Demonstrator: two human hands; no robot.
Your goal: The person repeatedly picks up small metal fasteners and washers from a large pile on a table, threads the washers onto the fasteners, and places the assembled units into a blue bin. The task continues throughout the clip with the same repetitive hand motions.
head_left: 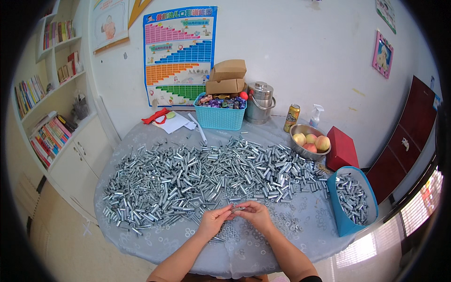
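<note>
Over the near middle of the table, my left hand [213, 223] and my right hand [256, 216] meet fingertip to fingertip. Both are closed in a pinch on a small silvery metal part [237, 209]; fingers cover most of it, so its exact kind is hidden. Just beyond them spreads a broad heap of shiny metal sleeves [178, 188], with thin threaded rods or bolts [221, 164] mixed in. Loose washers [284, 222] lie scattered around and under my hands, some to the right and some between my wrists.
At the right edge stands a blue bin [342, 221] filled with metal sleeves. Behind the heap are a turquoise basket [219, 117], a steel pot [259, 103], a drink can [291, 118], a spray bottle [315, 115], a fruit bowl [300, 151] and a red box [343, 148].
</note>
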